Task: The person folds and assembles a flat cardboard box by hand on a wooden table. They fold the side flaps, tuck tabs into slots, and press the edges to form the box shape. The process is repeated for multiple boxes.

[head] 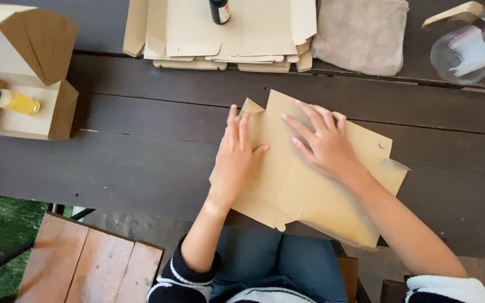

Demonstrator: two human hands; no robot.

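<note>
A flat tan cardboard box blank [310, 188] lies on the dark wooden table [141, 151] in front of me, its near edge hanging over the table's front. My left hand [236, 157] lies flat on the blank's left side, fingers together and pointing away. My right hand [324, 143] presses on the middle of the blank with fingers spread, pointing up and left. Neither hand grips anything.
A stack of more flat blanks [186, 33] lies at the back with a dark bottle [219, 11] on it. A grey cloth [360, 36] and a clear jar [470, 50] sit at back right. An open folded box [23, 78] holding a yellow bottle [12, 101] is at left.
</note>
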